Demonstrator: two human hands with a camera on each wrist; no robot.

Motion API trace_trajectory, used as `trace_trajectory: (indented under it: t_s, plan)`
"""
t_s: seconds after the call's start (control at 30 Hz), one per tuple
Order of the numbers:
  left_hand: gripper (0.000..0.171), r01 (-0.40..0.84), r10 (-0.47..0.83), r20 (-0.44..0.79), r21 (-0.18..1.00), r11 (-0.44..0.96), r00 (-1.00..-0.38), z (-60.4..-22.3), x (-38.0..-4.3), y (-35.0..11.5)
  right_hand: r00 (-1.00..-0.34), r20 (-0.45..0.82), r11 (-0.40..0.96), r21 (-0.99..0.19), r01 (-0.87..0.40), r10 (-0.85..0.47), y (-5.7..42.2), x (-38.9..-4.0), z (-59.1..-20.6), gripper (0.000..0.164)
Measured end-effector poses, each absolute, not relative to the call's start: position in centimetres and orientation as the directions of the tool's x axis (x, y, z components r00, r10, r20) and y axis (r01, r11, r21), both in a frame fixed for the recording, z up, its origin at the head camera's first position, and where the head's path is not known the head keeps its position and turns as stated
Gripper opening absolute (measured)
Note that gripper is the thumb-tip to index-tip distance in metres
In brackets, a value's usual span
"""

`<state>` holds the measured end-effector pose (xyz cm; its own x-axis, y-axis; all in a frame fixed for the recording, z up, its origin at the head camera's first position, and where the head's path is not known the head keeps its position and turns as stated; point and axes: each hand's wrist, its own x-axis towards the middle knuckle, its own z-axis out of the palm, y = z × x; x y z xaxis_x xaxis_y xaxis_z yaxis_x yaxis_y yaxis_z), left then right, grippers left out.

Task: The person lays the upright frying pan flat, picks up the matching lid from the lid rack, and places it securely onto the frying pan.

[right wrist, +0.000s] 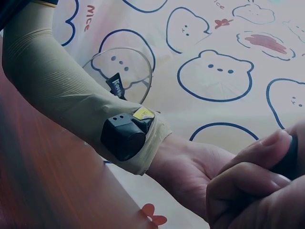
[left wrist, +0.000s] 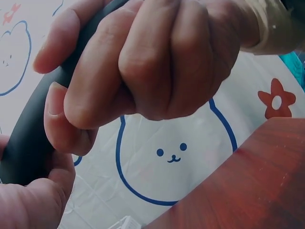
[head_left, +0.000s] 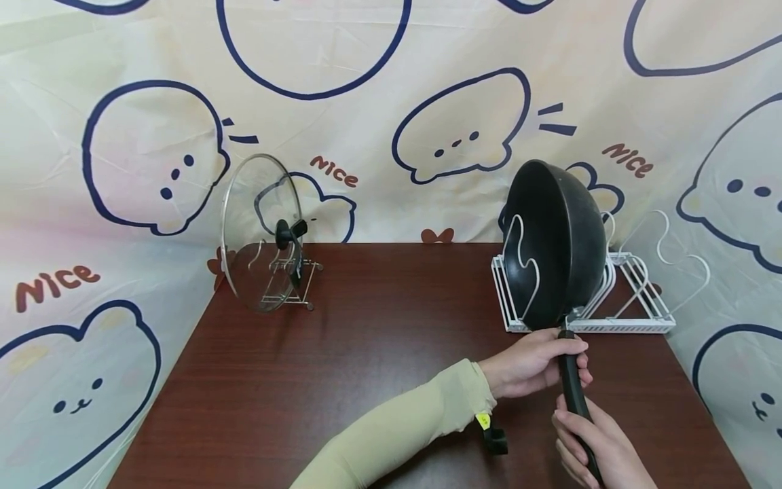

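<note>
A black wok (head_left: 552, 238) stands tilted on its side at the white wire rack (head_left: 586, 326), its open side facing left and its handle running down toward me. White wire loops of the rack show in front of the bowl. My left hand (head_left: 533, 363) grips the upper part of the black handle (head_left: 573, 380), thumb across it, just below the bowl. Lower down, my right hand (head_left: 601, 441) is wrapped round the same handle. In the left wrist view, curled fingers surround the handle (left wrist: 28, 129) close up, while the wok's bowl is out of that view.
At the back left, a glass lid (head_left: 259, 234) with a black knob stands upright in a small metal rack (head_left: 293, 299). Both racks are on the dark brown table (head_left: 366, 339). A cartoon-printed cloth (head_left: 379, 136) hangs behind it. A black device (head_left: 495, 440) sits at the left wrist.
</note>
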<state>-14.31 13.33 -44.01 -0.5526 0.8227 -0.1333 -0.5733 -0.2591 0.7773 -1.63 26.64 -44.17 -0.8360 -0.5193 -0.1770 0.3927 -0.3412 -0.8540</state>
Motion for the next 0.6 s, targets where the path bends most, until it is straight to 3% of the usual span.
trace_trajectory:
  t_s: [0.6]
  plan:
    - [0.018, -0.598, 0.828, -0.140, 0.757, -0.263, -0.542, -44.03, -14.43, 13.13, -0.870, -0.270, -0.266, -0.878, 0.399, -0.413, 26.36, -1.61, -44.43, 0.008]
